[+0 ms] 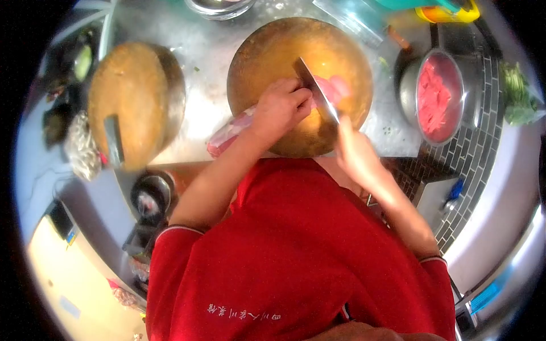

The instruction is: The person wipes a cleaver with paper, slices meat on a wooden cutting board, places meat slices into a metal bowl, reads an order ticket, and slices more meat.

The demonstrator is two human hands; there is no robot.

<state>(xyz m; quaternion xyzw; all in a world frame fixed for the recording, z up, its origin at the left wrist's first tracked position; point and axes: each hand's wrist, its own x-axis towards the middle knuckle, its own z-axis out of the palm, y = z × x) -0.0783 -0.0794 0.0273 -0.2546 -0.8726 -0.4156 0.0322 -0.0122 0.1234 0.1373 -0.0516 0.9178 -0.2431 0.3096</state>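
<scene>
On a round wooden chopping block (261,54) lies a long piece of raw meat (230,132), its near end hanging past the block's left front edge. My left hand (282,108) presses on the meat with its fingers curled beside the blade. In my right hand (355,149) is a cleaver (317,88), gripped by the handle, its blade standing on edge against the meat. Pink cut slices (334,88) lie just right of the blade, slightly blurred. The cleaver's handle is mostly hidden by my fingers.
To the left stands a second round block (128,85) with another cleaver (114,141) on it. A metal bowl of red meat (437,96) is at the right. A metal bowl (220,8) sits at the back, near a yellow object (449,12). Green vegetables (516,94) lie far right.
</scene>
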